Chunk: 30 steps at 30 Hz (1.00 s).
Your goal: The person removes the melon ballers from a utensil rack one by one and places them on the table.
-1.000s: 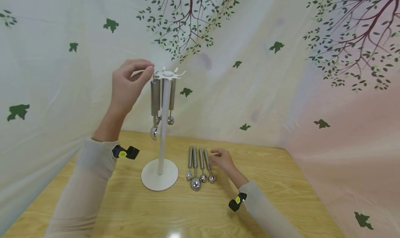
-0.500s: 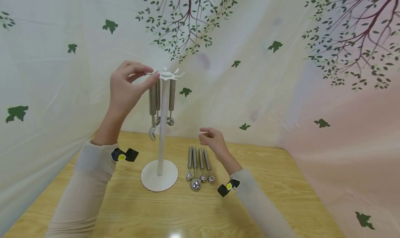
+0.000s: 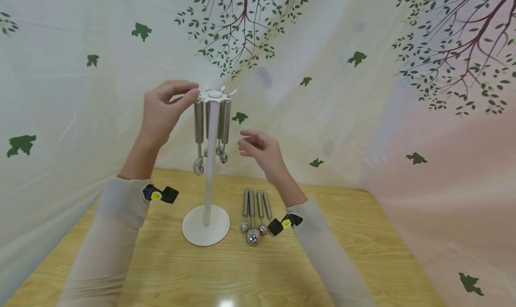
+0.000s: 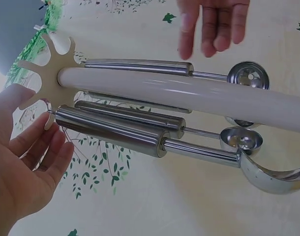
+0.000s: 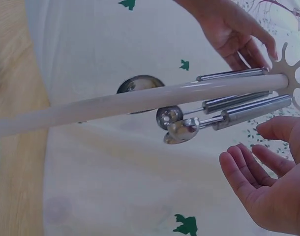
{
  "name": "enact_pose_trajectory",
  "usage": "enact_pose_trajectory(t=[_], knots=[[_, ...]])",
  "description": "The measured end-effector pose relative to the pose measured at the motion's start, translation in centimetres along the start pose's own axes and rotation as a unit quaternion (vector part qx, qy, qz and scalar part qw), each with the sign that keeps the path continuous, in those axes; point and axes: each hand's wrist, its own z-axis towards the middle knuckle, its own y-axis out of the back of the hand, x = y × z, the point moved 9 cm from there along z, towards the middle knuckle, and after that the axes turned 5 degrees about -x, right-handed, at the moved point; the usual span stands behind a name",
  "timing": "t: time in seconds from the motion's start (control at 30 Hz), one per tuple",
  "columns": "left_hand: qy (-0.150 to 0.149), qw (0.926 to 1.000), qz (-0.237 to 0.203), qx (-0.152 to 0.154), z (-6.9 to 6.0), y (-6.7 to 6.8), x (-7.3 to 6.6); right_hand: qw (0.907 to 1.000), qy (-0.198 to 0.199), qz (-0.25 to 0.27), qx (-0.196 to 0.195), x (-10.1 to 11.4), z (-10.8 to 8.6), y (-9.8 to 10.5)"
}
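A white utensil stand (image 3: 211,159) has a hooked ring (image 3: 215,95) at its top. My left hand (image 3: 161,112) is at the ring's left edge; in the left wrist view its thumb and index finger pinch one hook, by a handle's loop. Several steel-handled scoops hang from the hooks: a large scoop (image 4: 270,177) nearest the left hand, a smaller scoop (image 4: 241,139) behind it, and others (image 5: 184,129) on the right side. My right hand (image 3: 264,154) hovers right of the hanging scoops, fingers loosely bent, holding nothing. The pole partly hides some scoops.
Several more steel scoops (image 3: 252,236) lie in a row on the wooden table (image 3: 181,275), right of the stand's round base (image 3: 197,235). A pale curtain (image 3: 282,132) printed with leaves and branches hangs behind.
My right hand has risen leftward from beside the lying scoops to near the hanging ones. The hooked ring has turned, shifting the hanging scoops; my left hand's fingertips spread, then closed together at the ring.
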Motion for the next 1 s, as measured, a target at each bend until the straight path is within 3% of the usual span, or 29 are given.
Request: enact_pose_trajectory(t=[0.23,0.43,0.63,1.0], knots=[[-0.004,0.9988,-0.047,0.008,0.4,-0.4,0.5,0.9988,0.044,0.020,0.003,3.3,0.8,-1.2],[-0.002,0.9985,-0.051,0.020,0.3,-0.6,0.7,0.9970,0.073,0.024,0.001,4.6,1.6,-2.0],[0.000,0.9990,-0.024,0.039,0.3,-0.7,0.6,0.9981,0.056,0.024,0.005,4.7,2.3,-2.3],[-0.010,0.9977,-0.048,0.047,0.3,-0.7,0.8,0.9971,0.000,0.058,0.050,3.5,3.3,-2.8]])
